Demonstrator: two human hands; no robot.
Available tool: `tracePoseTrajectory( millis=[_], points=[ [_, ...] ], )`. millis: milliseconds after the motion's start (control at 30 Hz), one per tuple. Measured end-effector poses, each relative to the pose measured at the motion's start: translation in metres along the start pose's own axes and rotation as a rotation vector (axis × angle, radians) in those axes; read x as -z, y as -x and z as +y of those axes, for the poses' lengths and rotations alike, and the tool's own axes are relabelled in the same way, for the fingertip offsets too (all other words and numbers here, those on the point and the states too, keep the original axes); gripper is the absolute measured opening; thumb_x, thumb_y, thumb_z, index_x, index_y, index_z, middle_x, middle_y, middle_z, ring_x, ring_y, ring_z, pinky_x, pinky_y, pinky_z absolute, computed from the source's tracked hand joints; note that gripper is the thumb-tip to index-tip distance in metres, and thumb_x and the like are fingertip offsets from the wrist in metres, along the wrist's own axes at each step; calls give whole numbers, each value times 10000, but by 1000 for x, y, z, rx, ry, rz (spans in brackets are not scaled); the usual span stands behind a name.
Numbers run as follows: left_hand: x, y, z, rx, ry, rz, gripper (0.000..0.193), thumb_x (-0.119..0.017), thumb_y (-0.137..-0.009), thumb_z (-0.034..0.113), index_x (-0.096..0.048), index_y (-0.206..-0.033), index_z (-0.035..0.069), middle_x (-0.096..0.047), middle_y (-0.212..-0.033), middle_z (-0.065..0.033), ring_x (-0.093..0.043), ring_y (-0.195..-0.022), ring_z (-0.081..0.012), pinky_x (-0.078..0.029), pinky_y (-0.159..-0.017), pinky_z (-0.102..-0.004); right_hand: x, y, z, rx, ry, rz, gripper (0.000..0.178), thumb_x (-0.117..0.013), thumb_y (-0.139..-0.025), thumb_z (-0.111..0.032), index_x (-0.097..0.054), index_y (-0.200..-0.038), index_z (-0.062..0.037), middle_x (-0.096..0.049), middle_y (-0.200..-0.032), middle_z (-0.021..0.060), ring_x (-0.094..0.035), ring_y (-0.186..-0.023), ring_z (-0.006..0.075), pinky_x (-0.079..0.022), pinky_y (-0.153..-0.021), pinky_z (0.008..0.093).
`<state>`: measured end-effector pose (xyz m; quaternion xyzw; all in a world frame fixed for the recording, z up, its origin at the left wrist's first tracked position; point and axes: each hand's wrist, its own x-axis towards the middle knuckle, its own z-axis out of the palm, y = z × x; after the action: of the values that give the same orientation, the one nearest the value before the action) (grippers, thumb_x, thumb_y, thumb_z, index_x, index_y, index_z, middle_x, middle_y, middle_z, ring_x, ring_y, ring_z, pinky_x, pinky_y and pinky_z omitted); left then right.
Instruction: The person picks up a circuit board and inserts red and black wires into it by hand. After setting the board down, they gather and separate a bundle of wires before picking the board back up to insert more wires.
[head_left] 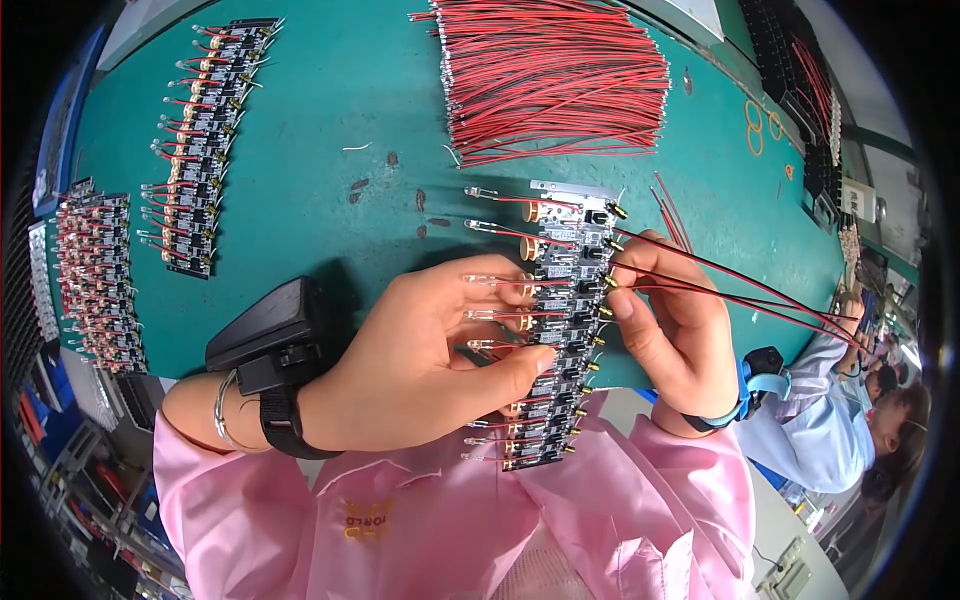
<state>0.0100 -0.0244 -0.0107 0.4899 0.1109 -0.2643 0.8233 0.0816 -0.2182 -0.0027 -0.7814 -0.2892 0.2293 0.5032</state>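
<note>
My left hand [430,350] grips a long strip of small black circuit boards [562,320] from its left side, thumb pressed on the middle boards. The strip stands upright over the table edge, with clear LEDs and red leads sticking out to the left. My right hand [675,325] is at the strip's right edge and pinches several thin red wires [740,290] whose ends meet the boards near the brass terminals. The wires trail off to the right. A black device is strapped to my left wrist [275,345], a blue band to my right wrist.
A big bundle of red wires [555,75] lies at the back of the green table [330,130]. Finished board strips [205,140] lie at the left, with more at the far left [95,270]. A seated person in light blue [850,420] works at the right.
</note>
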Motion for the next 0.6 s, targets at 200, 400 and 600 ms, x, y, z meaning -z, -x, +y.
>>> tracePoseTrajectory(
  millis=[200, 400, 600],
  points=[
    [0, -1, -2, -14, -8, -4, 241, -589, -772, 2, -484, -988, -25, -525, -901, -18, -560, -760, -74, -499, -513, -184, -1, 0, 1, 50, 32, -3, 146, -515, -783, 16, -493, -920, 61, -489, -787, 121, -498, -675, 206, -415, -613, 283],
    [2, 0, 2, 66, -19, -5, 314, -598, -742, -52, -487, -1033, -14, -549, -953, -32, -560, -860, -103, -494, -648, -212, -1, 1, 1, 142, 108, 10, 168, -516, -772, 33, -483, -932, 68, -484, -789, 136, -493, -681, 239, -415, -619, 301],
    [0, 0, -2, 8, -24, 5, 258, -600, -763, -1, -471, -984, -31, -515, -894, -20, -558, -762, -69, -484, -508, -175, 3, -1, -4, 150, 192, -52, 181, -520, -754, 48, -483, -930, 70, -477, -787, 144, -485, -694, 257, -404, -623, 314]
  ],
)
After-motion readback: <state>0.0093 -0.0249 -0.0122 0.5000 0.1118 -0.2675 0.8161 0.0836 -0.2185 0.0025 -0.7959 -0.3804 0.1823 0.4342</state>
